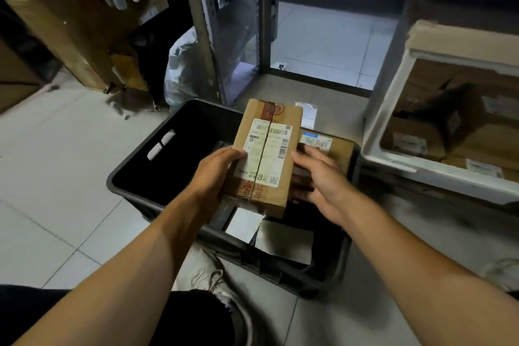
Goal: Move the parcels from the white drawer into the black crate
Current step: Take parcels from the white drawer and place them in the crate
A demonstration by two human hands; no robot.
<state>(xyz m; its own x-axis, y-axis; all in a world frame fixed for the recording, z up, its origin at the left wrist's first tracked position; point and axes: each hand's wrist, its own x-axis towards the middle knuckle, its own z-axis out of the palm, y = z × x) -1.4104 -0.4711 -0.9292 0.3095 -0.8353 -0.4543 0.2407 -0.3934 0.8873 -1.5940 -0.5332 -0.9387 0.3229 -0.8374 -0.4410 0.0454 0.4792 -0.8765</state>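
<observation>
Parcel, cardboard (264, 157): oblong carton, taped along its seam, white shipping label on top. Held above the black crate (134, 160), over its middle. Left hand (216, 171) grips the carton's left long edge, thumb on the label, fingers curled beneath. Right hand (323, 177) lies just beside the right edge with fingers relaxed and spread; whether it touches the carton cannot be told.

Handling, judged: stiff-walled, probably light, since one hand carries it. Tape and label look slick; best taken by the two long edges.

Black crate: holds a second carton (328, 149) against its right wall and flat pale packets (269, 230) at its near end; left half looks bare.

White drawer (393, 109): right of the crate, with several brown cartons (443, 135) still inside.
</observation>
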